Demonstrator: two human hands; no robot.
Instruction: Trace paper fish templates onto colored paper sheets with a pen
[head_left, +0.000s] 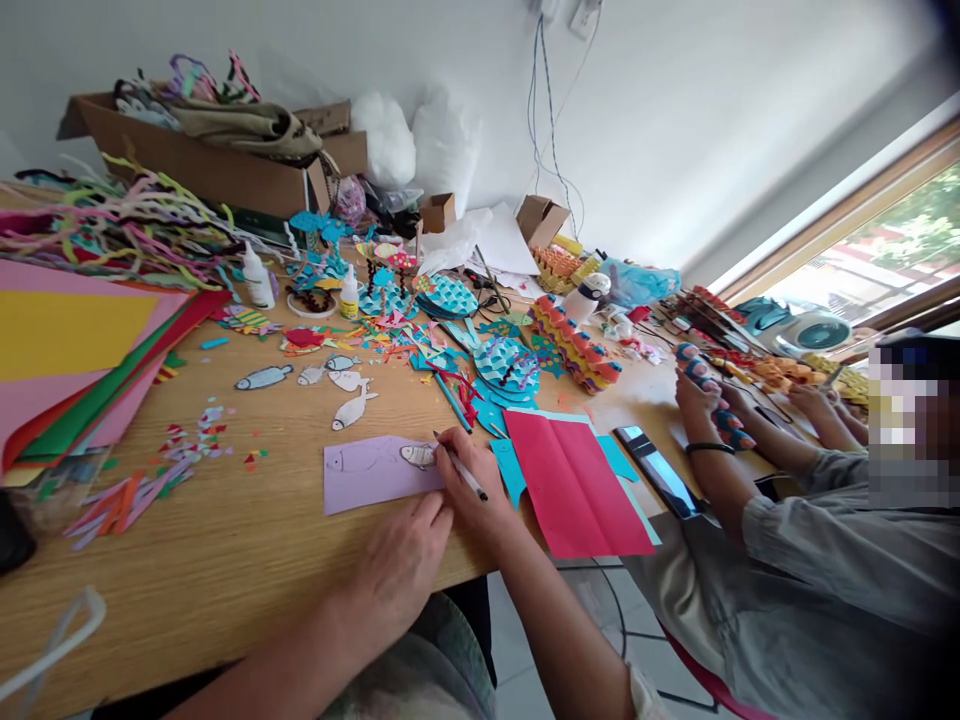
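Observation:
A purple paper strip (361,490) lies on the wooden table, with a faint fish outline at its left and a darker inked fish at its right. My right hand (474,485) grips a pen (466,472) at the strip's right end, close to the inked fish. Beside it, near the strip's lower edge, rests my left hand (409,555); its fingers are bent, and whether they press on anything is hidden. Several cut-out paper fish (264,377) lie behind the strip.
Red folded paper (574,485) and a phone (658,470) lie to the right. A co-worker's hand (697,397) holds a coloured paper piece. Glue bottles (257,277), paper scraps (187,440) and coloured sheets (71,335) surround the work area.

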